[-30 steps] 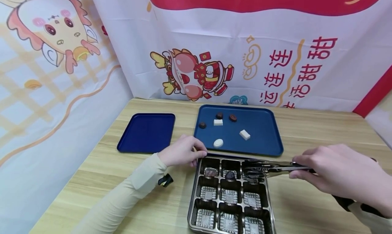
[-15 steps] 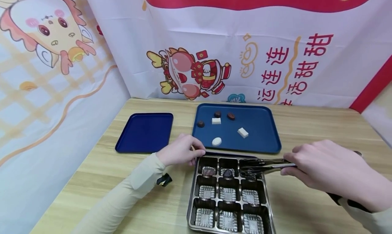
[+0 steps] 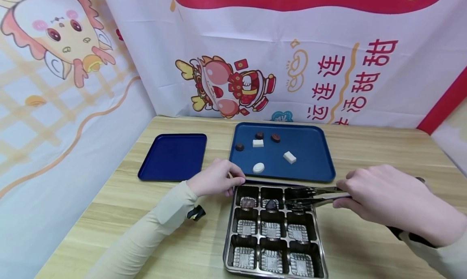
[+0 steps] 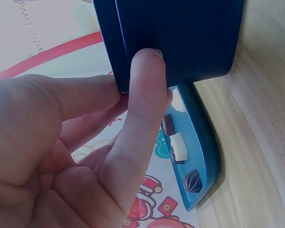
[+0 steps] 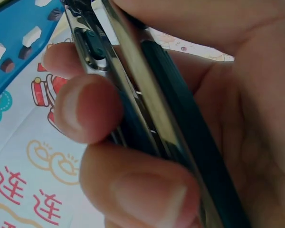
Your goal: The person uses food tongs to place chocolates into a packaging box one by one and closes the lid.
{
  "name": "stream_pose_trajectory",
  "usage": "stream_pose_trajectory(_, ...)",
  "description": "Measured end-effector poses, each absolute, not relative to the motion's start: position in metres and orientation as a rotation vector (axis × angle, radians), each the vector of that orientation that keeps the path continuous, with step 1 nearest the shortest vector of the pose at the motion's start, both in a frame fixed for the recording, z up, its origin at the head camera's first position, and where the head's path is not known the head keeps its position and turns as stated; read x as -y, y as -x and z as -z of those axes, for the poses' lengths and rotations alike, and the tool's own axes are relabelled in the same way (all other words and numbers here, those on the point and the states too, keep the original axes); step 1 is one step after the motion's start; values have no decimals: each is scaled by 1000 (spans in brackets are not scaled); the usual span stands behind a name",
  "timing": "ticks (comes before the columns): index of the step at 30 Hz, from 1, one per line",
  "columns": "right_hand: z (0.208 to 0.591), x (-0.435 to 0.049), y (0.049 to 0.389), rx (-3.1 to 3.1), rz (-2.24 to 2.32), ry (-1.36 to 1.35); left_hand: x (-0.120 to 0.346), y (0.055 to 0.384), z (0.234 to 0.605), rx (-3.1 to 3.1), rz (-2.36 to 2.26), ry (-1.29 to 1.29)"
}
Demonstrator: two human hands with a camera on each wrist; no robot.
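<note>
A dark box (image 3: 225, 252) with a gold-edged insert of several square compartments lies at the front of the table. My left hand (image 3: 218, 177) pinches its far left corner between thumb and fingers; the box's dark blue side (image 4: 190, 38) fills the top of the left wrist view. My right hand (image 3: 383, 198) grips metal tongs (image 3: 328, 196), whose handles (image 5: 152, 104) show close up in the right wrist view. The tongs' ends are inside the far right compartment and hide what it holds. Two dark chocolates, one brownish (image 3: 248, 202) and one darker (image 3: 271, 205), sit in the other far-row compartments.
Behind the box, a blue tray (image 3: 310, 157) holds dark chocolates (image 3: 275, 138) and white ones (image 3: 290, 157). A smaller navy tray (image 3: 175, 157) lies at the left. Printed cloth (image 3: 226, 23) hangs behind the wooden table (image 3: 383, 149).
My right hand has moved slightly left toward the box with the tongs, whose ends stay at the far right compartment. The left hand keeps its hold on the corner. The head view has shifted slightly.
</note>
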State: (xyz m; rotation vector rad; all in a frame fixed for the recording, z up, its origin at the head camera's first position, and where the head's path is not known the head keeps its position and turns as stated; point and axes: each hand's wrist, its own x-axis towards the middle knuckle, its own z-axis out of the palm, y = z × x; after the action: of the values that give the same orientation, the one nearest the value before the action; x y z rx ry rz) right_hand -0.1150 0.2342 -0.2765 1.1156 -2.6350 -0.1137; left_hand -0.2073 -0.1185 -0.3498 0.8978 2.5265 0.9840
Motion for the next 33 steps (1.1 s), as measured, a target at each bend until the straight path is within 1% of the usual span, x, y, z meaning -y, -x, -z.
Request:
stream_pose_trajectory(10, 266, -242, 119, 2831, 52, -942, 118, 209, 351, -2527, -977, -887)
stream_pose_trajectory(15, 265, -247, 129, 2769, 37, -915, 118, 208, 350, -2529, -975, -883)
stream_pose_trajectory(21, 270, -258, 146, 2615, 28, -892, 119, 207, 350, -2532, -972, -904)
stream_pose_trajectory(27, 275, -263, 162, 2651, 2, -804, 120, 207, 349, -2538, -965, -873)
stream_pose_trajectory(33, 287, -259, 173, 2646, -35, -837, 119, 208, 351, -2543, -964, -880)
